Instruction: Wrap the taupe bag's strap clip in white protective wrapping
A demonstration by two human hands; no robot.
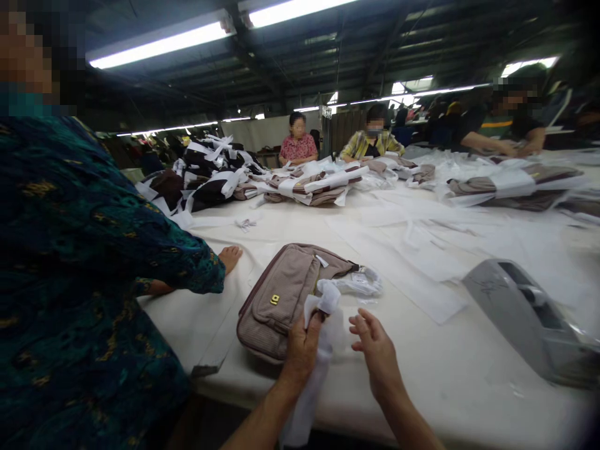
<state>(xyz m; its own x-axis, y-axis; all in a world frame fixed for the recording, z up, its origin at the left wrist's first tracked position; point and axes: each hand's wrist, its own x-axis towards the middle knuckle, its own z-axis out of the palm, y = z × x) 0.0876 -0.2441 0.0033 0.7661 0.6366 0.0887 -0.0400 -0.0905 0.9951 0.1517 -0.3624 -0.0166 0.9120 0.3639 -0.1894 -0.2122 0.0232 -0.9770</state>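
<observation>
Your left hand (302, 347) grips the white wrapping paper (323, 312) over the taupe bag (281, 300), low centre on the desk (445, 369); your right hand (375, 350) hovers open, holding nothing. The thin paper could tear if tugged.

A wide white tabletop (469, 369) fills the lower and right of the frame. A taupe bag (281, 297) lies at lower centre, a grey tape dispenser (525, 312) at lower right. Flat white paper sheets (403, 262) spread across the middle. Piles of brown bags wrapped in paper (309, 184) line the upper centre, with dark bundles (197, 178) at upper left.
</observation>
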